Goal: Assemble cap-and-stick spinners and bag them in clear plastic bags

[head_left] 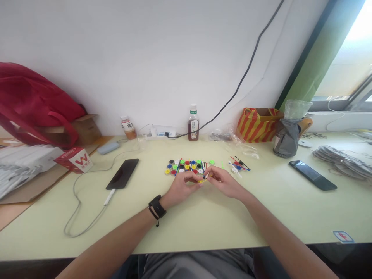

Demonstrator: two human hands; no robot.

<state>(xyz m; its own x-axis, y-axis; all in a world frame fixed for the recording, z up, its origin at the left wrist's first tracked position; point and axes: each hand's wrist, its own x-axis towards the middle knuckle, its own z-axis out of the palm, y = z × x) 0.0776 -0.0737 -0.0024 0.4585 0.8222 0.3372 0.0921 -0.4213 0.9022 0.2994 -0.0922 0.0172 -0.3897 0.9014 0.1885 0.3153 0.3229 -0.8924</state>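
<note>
My left hand (182, 186) and my right hand (224, 182) meet over the pale green desk (203, 217), fingertips pinched together on a small yellow piece (202, 180). Just beyond them lies a cluster of small coloured round pieces (187, 166) in several colours. A few thin coloured sticks with round ends (238, 164) lie to the right of the cluster. A black watch sits on my left wrist.
A black phone on a white cable (122, 174) lies left; another phone (312, 175) right. At the wall stand a dark bottle (193, 123), a small bottle (128, 127), a power strip (159, 133), a striped bag (258, 124) and a grey bag (287, 136). A red box (74, 159) sits left.
</note>
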